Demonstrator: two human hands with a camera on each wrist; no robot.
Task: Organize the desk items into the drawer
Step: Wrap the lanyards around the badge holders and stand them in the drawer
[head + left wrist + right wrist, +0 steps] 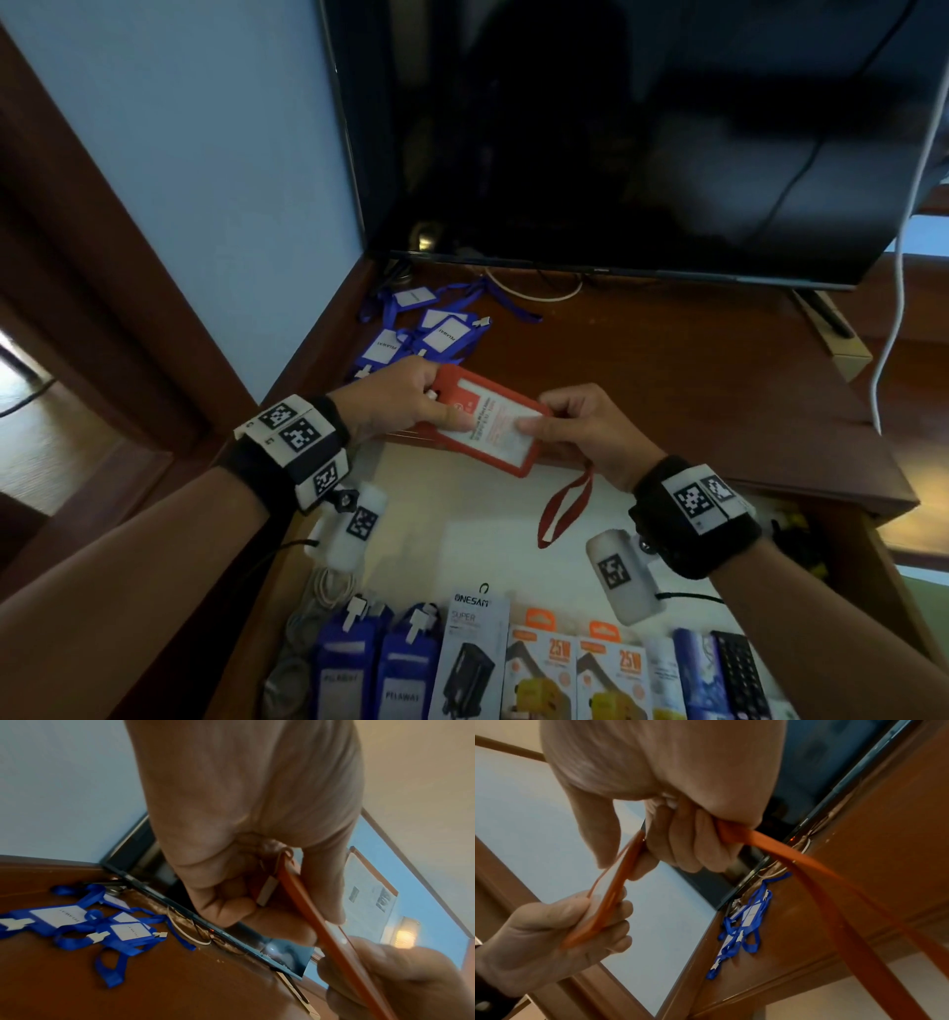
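While both hands [405, 398] pinch it, red badge holder [488, 419] slanting left-to-right, strap [565, 506] dangling

A home or hotel-like room: a wooden desk [667, 360] stands in the wall corner, bearing a dark television [616, 128].

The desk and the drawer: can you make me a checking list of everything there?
Surface: brown desk, open drawer below.
Job's things: red badge holder held over the drawer; blue badge holders heaped on the desk.
Clutter: boxed chargers and blue holders lined up in the drawer.
Hands: left hand and right hand both grip the red holder.
Cables: white cable hanging at right.
Surroundings: dark screen, blue wall.
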